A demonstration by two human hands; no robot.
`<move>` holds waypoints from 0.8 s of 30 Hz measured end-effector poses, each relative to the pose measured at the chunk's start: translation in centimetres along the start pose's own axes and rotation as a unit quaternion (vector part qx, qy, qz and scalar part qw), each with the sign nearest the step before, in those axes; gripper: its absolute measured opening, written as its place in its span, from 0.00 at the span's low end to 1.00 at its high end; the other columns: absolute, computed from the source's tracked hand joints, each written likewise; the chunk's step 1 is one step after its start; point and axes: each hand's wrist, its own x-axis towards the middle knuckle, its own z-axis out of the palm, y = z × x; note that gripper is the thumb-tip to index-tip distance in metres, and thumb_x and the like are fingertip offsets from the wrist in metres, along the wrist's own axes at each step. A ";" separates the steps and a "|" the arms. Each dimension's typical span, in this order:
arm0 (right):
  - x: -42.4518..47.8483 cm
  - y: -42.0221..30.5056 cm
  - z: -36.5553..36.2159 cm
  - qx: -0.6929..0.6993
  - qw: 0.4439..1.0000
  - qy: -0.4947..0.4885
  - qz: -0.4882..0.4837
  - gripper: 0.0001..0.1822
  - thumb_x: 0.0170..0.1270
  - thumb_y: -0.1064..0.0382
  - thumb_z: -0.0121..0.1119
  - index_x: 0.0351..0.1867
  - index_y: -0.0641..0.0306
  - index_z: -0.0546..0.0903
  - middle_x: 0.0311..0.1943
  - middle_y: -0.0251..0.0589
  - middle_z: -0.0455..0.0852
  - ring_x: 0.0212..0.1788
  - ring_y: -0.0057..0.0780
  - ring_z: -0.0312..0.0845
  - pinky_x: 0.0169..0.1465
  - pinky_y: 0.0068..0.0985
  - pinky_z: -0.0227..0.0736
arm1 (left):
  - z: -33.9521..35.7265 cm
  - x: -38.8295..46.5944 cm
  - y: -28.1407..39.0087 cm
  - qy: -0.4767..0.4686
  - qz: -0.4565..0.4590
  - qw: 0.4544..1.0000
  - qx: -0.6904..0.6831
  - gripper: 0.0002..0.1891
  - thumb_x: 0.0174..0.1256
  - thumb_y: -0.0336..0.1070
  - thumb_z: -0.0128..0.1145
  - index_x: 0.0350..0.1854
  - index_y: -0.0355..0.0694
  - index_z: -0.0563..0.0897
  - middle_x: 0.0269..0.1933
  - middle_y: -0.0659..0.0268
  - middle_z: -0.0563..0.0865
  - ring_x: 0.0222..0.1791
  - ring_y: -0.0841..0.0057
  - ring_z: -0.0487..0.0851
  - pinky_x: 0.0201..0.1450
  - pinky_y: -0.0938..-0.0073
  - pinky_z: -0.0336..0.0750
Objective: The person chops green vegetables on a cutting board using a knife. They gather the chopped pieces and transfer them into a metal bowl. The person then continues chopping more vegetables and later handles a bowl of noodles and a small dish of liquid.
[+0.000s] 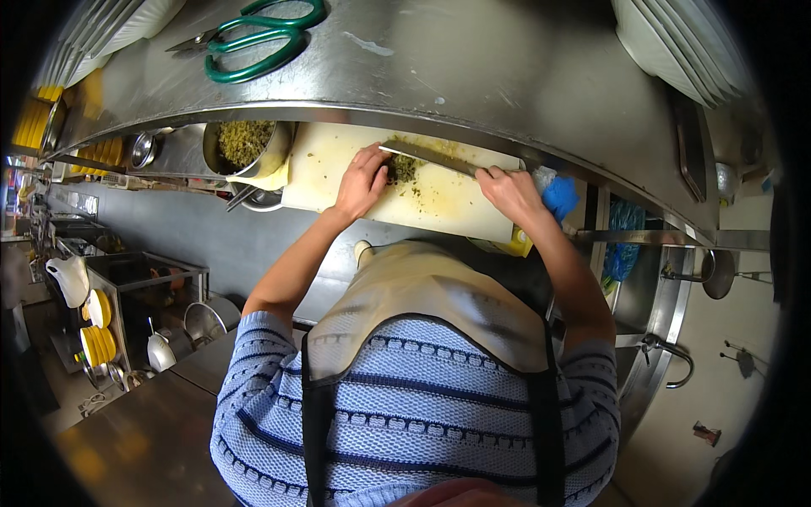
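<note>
A long kitchen knife (431,157) lies across the white cutting board (329,171). My right hand (507,190) is closed around its handle, at the board's right end. Dark green chopped vegetable (402,168) is heaped under and beside the blade, with loose bits scattered nearer me. My left hand (362,180) is at the blade's far end, its fingertips against the heap and close to the tip. The finger undersides are hidden, so whether they grip anything does not show. Left of the board, a metal pot (272,152) holds more chopped greens (246,142).
A steel shelf (456,63) overhangs the board's far edge. Green-handled scissors (260,41) and stacked white plates (659,44) sit on it. A blue bag (560,196) is by my right wrist; a yellow container (516,244) sits below the board. Sink faucet (675,358) at right.
</note>
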 end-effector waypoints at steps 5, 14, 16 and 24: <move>-0.9 0.2 -0.3 0.010 0.998 0.027 0.062 0.05 0.59 0.67 0.59 0.28 0.60 0.74 0.23 0.42 0.81 0.24 0.43 0.82 0.26 0.37 0.77 | -1.6 -0.6 -1.0 0.047 -0.007 0.995 0.092 0.15 0.65 0.33 0.53 0.54 0.39 0.81 0.60 0.54 0.77 0.67 0.56 0.70 0.71 0.51 0.60; -1.2 -1.2 0.9 -0.015 0.993 0.002 0.115 0.03 0.60 0.67 0.56 0.29 0.61 0.75 0.23 0.42 0.81 0.23 0.45 0.82 0.25 0.38 0.78 | -2.8 -1.5 -4.8 0.127 -0.147 0.926 0.323 0.26 0.68 0.50 0.55 0.65 0.42 0.75 0.69 0.46 0.67 0.72 0.46 0.59 0.73 0.42 0.52; -1.1 -2.3 0.6 -0.015 0.996 0.005 0.092 0.05 0.61 0.65 0.57 0.29 0.61 0.75 0.22 0.42 0.81 0.23 0.45 0.82 0.25 0.37 0.78 | -2.0 -1.7 -4.6 0.105 -0.139 0.929 0.326 0.28 0.69 0.53 0.54 0.65 0.41 0.74 0.70 0.43 0.65 0.72 0.45 0.59 0.73 0.43 0.53; -4.2 -4.3 0.2 0.260 0.921 0.033 0.287 0.12 0.70 0.61 0.55 0.28 0.62 0.73 0.20 0.42 0.79 0.18 0.39 0.77 0.23 0.31 0.69 | 0.4 1.0 2.5 -0.014 0.003 0.999 -0.036 0.20 0.72 0.41 0.54 0.61 0.36 0.76 0.64 0.50 0.76 0.65 0.52 0.72 0.68 0.60 0.67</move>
